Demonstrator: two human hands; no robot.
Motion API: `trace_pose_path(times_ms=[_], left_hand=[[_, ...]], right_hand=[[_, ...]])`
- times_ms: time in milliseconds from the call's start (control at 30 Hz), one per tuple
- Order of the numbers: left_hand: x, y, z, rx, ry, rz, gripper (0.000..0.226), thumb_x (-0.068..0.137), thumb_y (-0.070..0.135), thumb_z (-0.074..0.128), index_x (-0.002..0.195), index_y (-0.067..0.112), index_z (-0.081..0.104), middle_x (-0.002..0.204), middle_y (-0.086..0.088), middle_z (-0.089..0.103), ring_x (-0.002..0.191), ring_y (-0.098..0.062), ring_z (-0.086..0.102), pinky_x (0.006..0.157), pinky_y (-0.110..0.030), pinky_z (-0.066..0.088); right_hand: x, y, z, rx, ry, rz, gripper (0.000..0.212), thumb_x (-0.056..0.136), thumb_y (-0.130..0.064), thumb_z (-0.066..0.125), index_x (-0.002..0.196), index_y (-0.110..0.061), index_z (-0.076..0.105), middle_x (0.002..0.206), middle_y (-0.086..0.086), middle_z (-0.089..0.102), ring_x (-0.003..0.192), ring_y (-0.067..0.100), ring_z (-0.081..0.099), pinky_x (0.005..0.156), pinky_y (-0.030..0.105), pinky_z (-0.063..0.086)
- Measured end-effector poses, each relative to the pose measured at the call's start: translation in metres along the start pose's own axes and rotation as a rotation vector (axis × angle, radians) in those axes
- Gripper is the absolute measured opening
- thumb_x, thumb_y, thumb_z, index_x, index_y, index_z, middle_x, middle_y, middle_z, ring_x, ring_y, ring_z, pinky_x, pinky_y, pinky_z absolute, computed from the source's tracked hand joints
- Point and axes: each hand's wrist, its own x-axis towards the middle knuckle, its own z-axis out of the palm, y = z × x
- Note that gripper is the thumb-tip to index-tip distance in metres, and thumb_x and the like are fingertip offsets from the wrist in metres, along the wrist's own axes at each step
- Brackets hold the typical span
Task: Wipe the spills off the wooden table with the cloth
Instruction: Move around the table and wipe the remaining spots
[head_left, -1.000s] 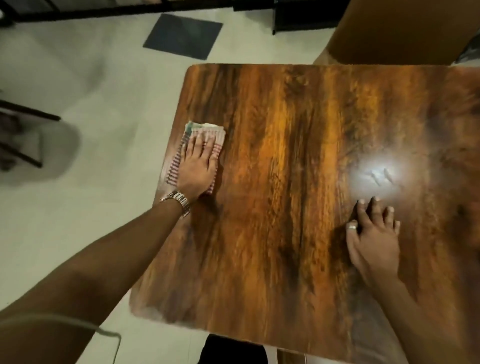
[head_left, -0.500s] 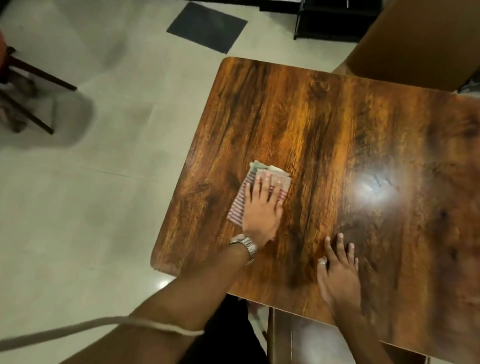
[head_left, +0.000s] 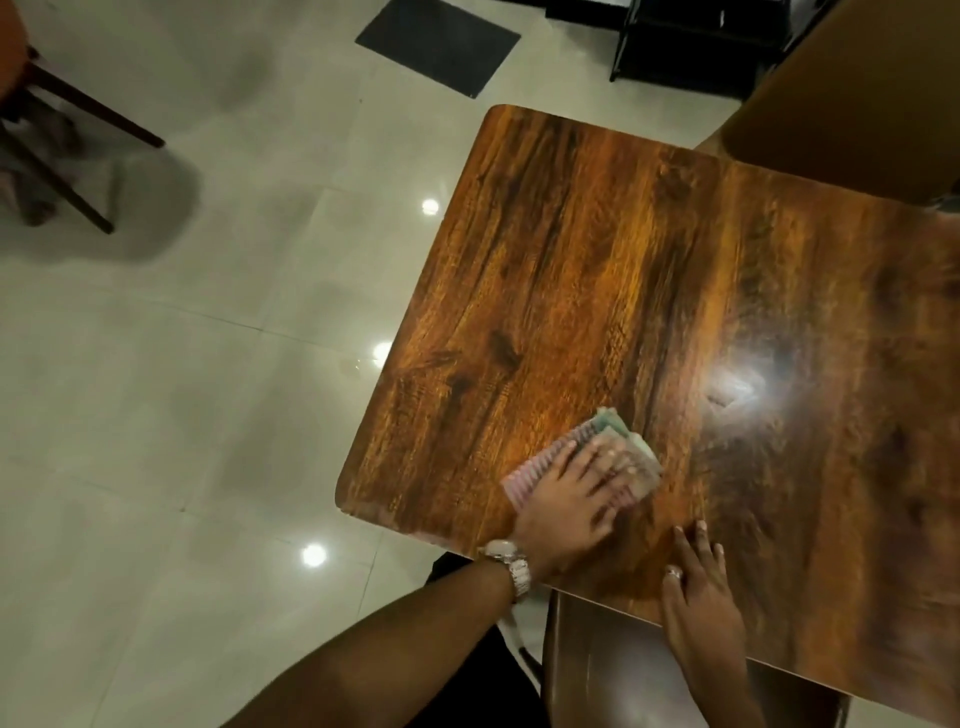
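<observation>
In the lower middle of the frame, near the wooden table's (head_left: 597, 291) front edge, the left hand (head_left: 571, 499) presses the folded cloth (head_left: 535, 475) flat under spread fingers, likely so the whole pad drags over the spills. Just right of it, the right hand (head_left: 701, 592) lies open, palm down on the wood, holding nothing, probably as a brace.

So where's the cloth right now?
The cloth lies flat under the left hand, near the wooden table's near edge, just left of the right hand.
</observation>
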Motion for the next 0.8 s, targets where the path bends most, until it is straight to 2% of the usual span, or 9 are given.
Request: trace_pose_path(times_ms=[67, 133, 200, 267, 433, 633, 733, 800], left_hand=[[-0.020, -0.034, -0.009, -0.012, -0.019, -0.124, 0.061, 0.105, 0.048, 0.030, 0.162, 0.028, 0.026, 0.171, -0.003, 0.019, 0.159, -0.025, 0.011, 0.130, -0.051, 0.006], [-0.034, -0.073, -0.022, -0.023, -0.002, -0.245, 0.061, 0.105, 0.049, 0.024, 0.163, 0.028, 0.019, 0.171, -0.002, 0.010, 0.160, -0.025, 0.007, 0.129, -0.050, 0.001], [-0.038, -0.113, -0.040, -0.028, 0.040, -0.333, 0.062, 0.106, 0.048, 0.021, 0.164, 0.028, 0.014, 0.172, -0.002, 0.007, 0.160, -0.025, 0.004, 0.129, -0.046, -0.004], [-0.034, -0.153, -0.059, -0.023, 0.076, -0.403, 0.062, 0.106, 0.045, 0.019, 0.164, 0.026, 0.012, 0.172, -0.004, 0.007, 0.160, -0.025, 0.001, 0.130, -0.046, -0.003], [-0.055, -0.218, -0.076, -0.053, 0.093, -0.431, 0.061, 0.106, 0.042, 0.024, 0.164, 0.024, 0.017, 0.173, -0.005, 0.009, 0.160, -0.025, 0.001, 0.130, -0.045, 0.002], [-0.145, -0.203, -0.032, -0.095, 0.185, -0.495, 0.062, 0.106, 0.041, 0.022, 0.163, 0.017, 0.019, 0.172, -0.007, 0.010, 0.160, -0.026, 0.005, 0.130, -0.048, 0.010], [-0.178, -0.166, -0.006, -0.062, 0.203, -0.517, 0.062, 0.105, 0.035, 0.026, 0.163, 0.014, 0.022, 0.172, -0.011, 0.013, 0.160, -0.029, 0.006, 0.128, -0.054, 0.012], [-0.181, -0.130, 0.010, -0.039, 0.192, -0.458, 0.061, 0.106, 0.035, 0.023, 0.162, 0.010, 0.026, 0.171, -0.015, 0.015, 0.160, -0.032, 0.008, 0.126, -0.058, 0.016]], right_hand=[[-0.004, -0.001, -0.001, -0.019, -0.015, 0.000, 0.051, 0.101, -0.027, 0.038, 0.151, -0.025, 0.032, 0.163, -0.007, 0.011, 0.151, 0.018, 0.004, 0.109, 0.053, 0.035], [-0.006, -0.002, 0.001, -0.021, -0.019, -0.008, 0.051, 0.101, -0.027, 0.038, 0.151, -0.024, 0.031, 0.163, -0.007, 0.009, 0.151, 0.020, 0.004, 0.108, 0.055, 0.034], [-0.007, -0.003, 0.004, 0.003, -0.004, -0.011, 0.051, 0.101, -0.025, 0.040, 0.151, -0.021, 0.033, 0.163, -0.005, 0.010, 0.151, 0.021, 0.004, 0.108, 0.054, 0.034], [-0.008, -0.002, 0.006, 0.009, 0.009, -0.017, 0.051, 0.100, -0.023, 0.041, 0.151, -0.019, 0.034, 0.163, -0.003, 0.011, 0.151, 0.022, 0.004, 0.108, 0.053, 0.034], [-0.011, 0.001, 0.007, 0.026, 0.020, -0.055, 0.051, 0.101, -0.023, 0.041, 0.151, -0.019, 0.032, 0.163, -0.003, 0.010, 0.151, 0.023, 0.003, 0.107, 0.053, 0.034], [-0.014, -0.001, 0.005, 0.065, 0.002, -0.031, 0.050, 0.101, -0.025, 0.040, 0.151, -0.023, 0.033, 0.163, -0.005, 0.009, 0.151, 0.023, 0.002, 0.109, 0.053, 0.031], [-0.014, -0.005, 0.006, 0.098, 0.004, -0.004, 0.050, 0.101, -0.026, 0.042, 0.150, -0.025, 0.034, 0.163, -0.008, 0.009, 0.151, 0.020, 0.000, 0.110, 0.055, 0.029], [-0.013, -0.005, 0.006, 0.123, 0.006, 0.016, 0.050, 0.100, -0.026, 0.042, 0.150, -0.027, 0.034, 0.163, -0.008, 0.010, 0.151, 0.019, 0.000, 0.112, 0.057, 0.023]])
